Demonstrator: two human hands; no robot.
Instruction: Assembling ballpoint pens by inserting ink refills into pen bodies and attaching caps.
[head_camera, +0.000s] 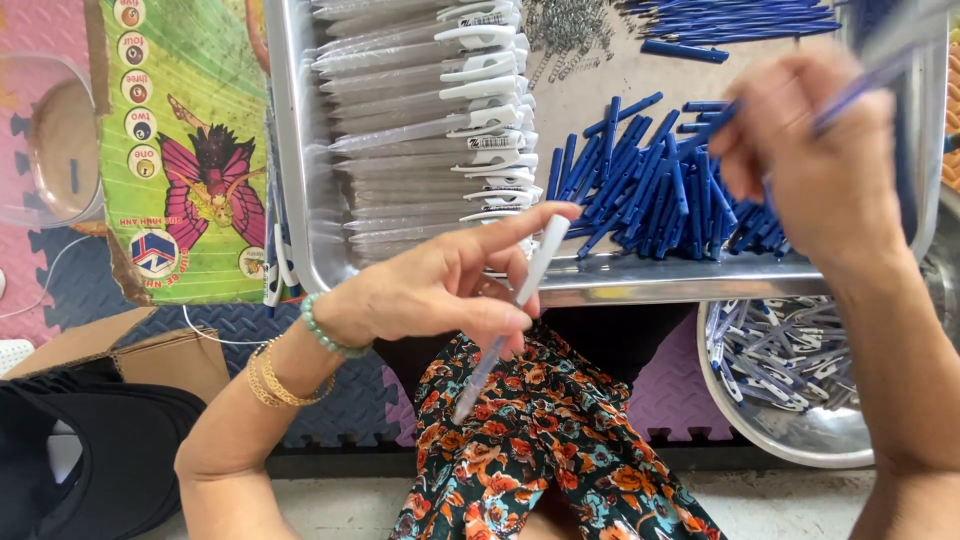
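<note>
My left hand (440, 285) grips a clear pen barrel (505, 325) with a white top, tilted with its tip down over my lap. My right hand (815, 165) is raised over the steel tray (300, 180) and pinches a thin blue refill (860, 85), blurred by motion. Under that hand lies a heap of blue pen parts (650, 190). A stack of clear barrels with white clips (430, 120) fills the tray's left side.
A pile of small metal springs (565, 30) and more blue refills (740, 20) lie at the tray's far edge. A steel bowl (800, 435) of assembled pens sits at lower right. A green printed box (185, 150) stands left; a cardboard box (150, 350) lies on foam mats.
</note>
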